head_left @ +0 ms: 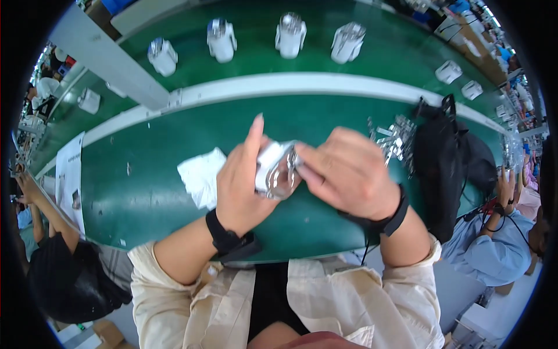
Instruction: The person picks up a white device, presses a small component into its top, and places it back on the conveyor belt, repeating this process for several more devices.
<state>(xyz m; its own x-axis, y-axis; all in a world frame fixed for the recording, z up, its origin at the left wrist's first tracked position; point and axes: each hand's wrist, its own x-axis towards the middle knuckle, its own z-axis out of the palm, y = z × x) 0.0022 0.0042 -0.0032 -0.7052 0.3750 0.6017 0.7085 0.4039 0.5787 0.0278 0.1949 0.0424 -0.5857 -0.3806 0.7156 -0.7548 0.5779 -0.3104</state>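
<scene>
In front of my chest, my left hand [239, 183] is wrapped round a white device [268, 160] with a shiny, see-through end [283, 177]. The thumb of that hand sticks up beside it. My right hand [349, 174] is closed in a pinch at the right edge of the shiny end. Whatever those fingertips may hold is too small or hidden to make out. Under and left of the left hand lies a crumpled white sheet [200, 177] on the green table [139, 203].
A heap of small silver pieces [396, 139] lies right of my hands, beside a black bag [442, 163]. Beyond a white rail [302, 86], several similar white devices [289, 38] stand on a green belt [186, 32]. A printed sheet [70, 180] lies at the left; people sit on both sides.
</scene>
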